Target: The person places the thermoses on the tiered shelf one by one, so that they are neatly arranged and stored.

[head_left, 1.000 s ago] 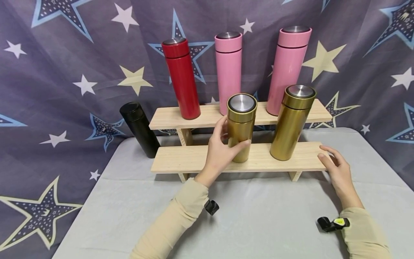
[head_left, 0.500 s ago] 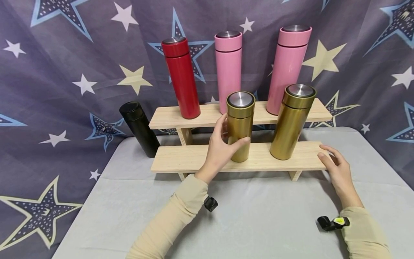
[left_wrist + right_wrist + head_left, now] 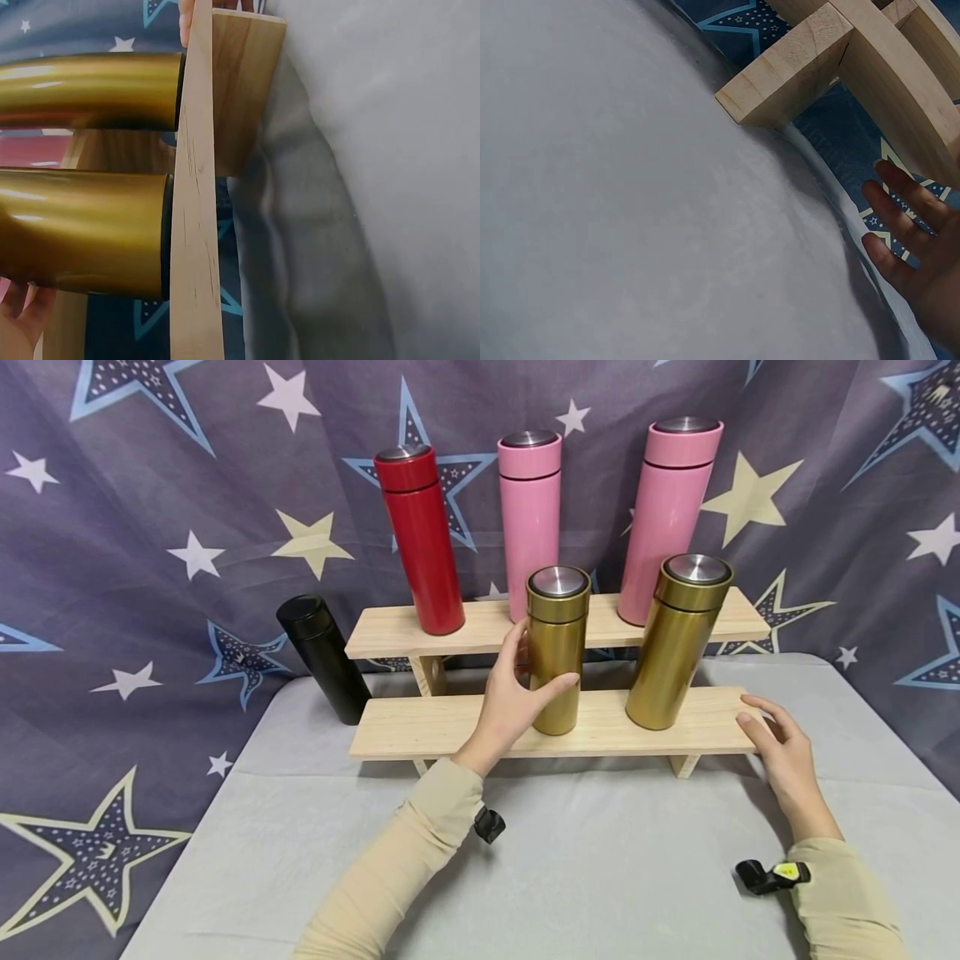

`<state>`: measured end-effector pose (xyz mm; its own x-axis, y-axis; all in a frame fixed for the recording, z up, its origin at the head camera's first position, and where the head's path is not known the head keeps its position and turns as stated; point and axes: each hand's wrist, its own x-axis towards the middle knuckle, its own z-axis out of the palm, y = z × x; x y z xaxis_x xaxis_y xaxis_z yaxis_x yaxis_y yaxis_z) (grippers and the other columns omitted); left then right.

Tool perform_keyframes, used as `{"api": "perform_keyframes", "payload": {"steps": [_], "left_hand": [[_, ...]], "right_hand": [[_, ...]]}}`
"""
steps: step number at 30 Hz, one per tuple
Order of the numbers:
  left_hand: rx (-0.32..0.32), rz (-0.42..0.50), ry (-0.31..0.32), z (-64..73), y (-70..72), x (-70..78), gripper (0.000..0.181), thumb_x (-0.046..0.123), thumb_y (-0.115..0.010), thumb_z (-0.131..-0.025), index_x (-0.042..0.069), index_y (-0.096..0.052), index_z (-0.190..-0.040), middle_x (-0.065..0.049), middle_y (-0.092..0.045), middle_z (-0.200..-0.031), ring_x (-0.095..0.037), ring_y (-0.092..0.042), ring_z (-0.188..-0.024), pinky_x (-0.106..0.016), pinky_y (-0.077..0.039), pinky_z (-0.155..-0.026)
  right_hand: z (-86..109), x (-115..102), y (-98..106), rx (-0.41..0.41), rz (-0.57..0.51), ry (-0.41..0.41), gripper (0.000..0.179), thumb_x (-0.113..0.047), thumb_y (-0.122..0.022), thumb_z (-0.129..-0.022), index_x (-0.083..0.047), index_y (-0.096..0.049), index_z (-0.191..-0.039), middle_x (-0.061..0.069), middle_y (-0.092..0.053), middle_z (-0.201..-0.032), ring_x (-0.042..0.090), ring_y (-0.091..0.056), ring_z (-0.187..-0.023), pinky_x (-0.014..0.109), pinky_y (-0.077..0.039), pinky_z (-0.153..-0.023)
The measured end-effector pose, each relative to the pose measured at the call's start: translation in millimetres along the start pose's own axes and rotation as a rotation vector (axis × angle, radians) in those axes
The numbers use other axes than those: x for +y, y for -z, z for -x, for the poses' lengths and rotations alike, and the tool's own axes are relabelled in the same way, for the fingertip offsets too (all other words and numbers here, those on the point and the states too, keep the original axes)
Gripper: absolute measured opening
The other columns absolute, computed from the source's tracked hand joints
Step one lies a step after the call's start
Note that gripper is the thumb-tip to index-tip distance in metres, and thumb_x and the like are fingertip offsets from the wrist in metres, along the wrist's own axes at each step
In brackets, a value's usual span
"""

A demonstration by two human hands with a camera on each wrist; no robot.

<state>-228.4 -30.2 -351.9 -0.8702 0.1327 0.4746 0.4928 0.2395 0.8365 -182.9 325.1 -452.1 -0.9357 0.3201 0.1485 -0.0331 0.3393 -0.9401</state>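
Observation:
My left hand (image 3: 506, 702) grips a gold thermos bottle (image 3: 560, 647), its thumb across the front and the other fingers partly hidden behind. This bottle stands upright on the lower board of a wooden two-tier rack (image 3: 420, 727); in the left wrist view its dark base (image 3: 166, 236) meets the board. To its right is a second gold thermos bottle (image 3: 678, 643) on the same board. My right hand (image 3: 791, 768) is at the board's right end, thumb and index at the edge. In the right wrist view, its other fingers (image 3: 900, 217) extend loosely below the board.
On the upper board stand a red thermos bottle (image 3: 422, 543) and two pink ones, one in the middle (image 3: 530, 527) and one at the right (image 3: 667, 527). A black bottle (image 3: 326, 660) stands left of the rack on the grey cloth (image 3: 600, 860). A star-patterned curtain (image 3: 225, 635) hangs behind.
The gold bottle in my left hand has straightened slightly, its lid moving a little away from me, and the left hand moved with it. My right hand has stayed put.

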Motion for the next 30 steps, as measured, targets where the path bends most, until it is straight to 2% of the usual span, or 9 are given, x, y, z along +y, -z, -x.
{"api": "perform_keyframes", "payload": {"steps": [7,11,17,21,26,30], "left_hand": [[-0.017,-0.003,0.013,0.3,0.2,1.1,0.089,0.030,-0.084,-0.081,0.020,-0.032,-0.154,-0.005,-0.053,-0.133,-0.014,-0.051,-0.120,-0.032,-0.047,-0.099],[-0.041,-0.017,0.029,1.6,1.9,2.0,0.090,0.032,-0.082,-0.083,0.022,-0.029,-0.155,-0.004,-0.051,-0.136,-0.015,-0.050,-0.122,-0.032,-0.046,-0.101],[-0.067,-0.049,0.034,4.4,6.6,-0.8,0.090,0.036,-0.080,-0.085,0.029,-0.026,-0.156,0.000,-0.047,-0.142,-0.012,-0.046,-0.127,-0.035,-0.043,-0.105],[-0.072,-0.035,0.016,6.7,11.6,-3.2,0.088,0.035,-0.079,-0.086,0.033,-0.026,-0.156,0.004,-0.044,-0.145,-0.010,-0.043,-0.130,-0.040,-0.042,-0.107],[-0.071,0.021,-0.015,10.7,21.1,-6.2,0.084,0.024,-0.078,-0.088,0.024,-0.029,-0.156,0.003,-0.045,-0.147,-0.013,-0.046,-0.130,-0.043,-0.043,-0.105],[-0.063,0.027,-0.021,16.0,31.5,-8.7,0.080,0.019,-0.077,-0.089,0.017,-0.032,-0.155,0.001,-0.046,-0.147,-0.014,-0.047,-0.131,-0.046,-0.042,-0.106]], "right_hand": [[-0.9,1,1,0.004,-0.008,-0.007,0.045,-0.039,-0.058,-0.099,-0.029,-0.054,-0.143,0.002,-0.052,-0.137,-0.007,-0.050,-0.100,0.005,-0.041,-0.078],[-1.5,2,1,0.010,-0.010,-0.013,0.045,-0.037,-0.059,-0.099,-0.028,-0.054,-0.143,-0.003,-0.053,-0.134,-0.008,-0.050,-0.100,0.005,-0.041,-0.078],[-1.4,2,0,0.013,-0.004,-0.019,0.045,-0.038,-0.058,-0.099,-0.028,-0.055,-0.143,-0.002,-0.053,-0.134,-0.008,-0.050,-0.099,0.005,-0.041,-0.078],[-1.8,3,1,0.008,-0.017,-0.014,0.044,-0.037,-0.059,-0.099,-0.028,-0.055,-0.142,-0.005,-0.054,-0.131,-0.007,-0.051,-0.097,0.005,-0.042,-0.077],[-2.4,5,1,0.005,-0.040,-0.007,0.043,-0.035,-0.060,-0.099,-0.028,-0.056,-0.141,-0.014,-0.055,-0.124,-0.007,-0.053,-0.097,0.006,-0.042,-0.077],[-1.0,3,0,0.005,-0.043,-0.007,0.043,-0.036,-0.060,-0.099,-0.028,-0.056,-0.141,-0.015,-0.055,-0.123,-0.007,-0.053,-0.097,0.006,-0.043,-0.077]]}}
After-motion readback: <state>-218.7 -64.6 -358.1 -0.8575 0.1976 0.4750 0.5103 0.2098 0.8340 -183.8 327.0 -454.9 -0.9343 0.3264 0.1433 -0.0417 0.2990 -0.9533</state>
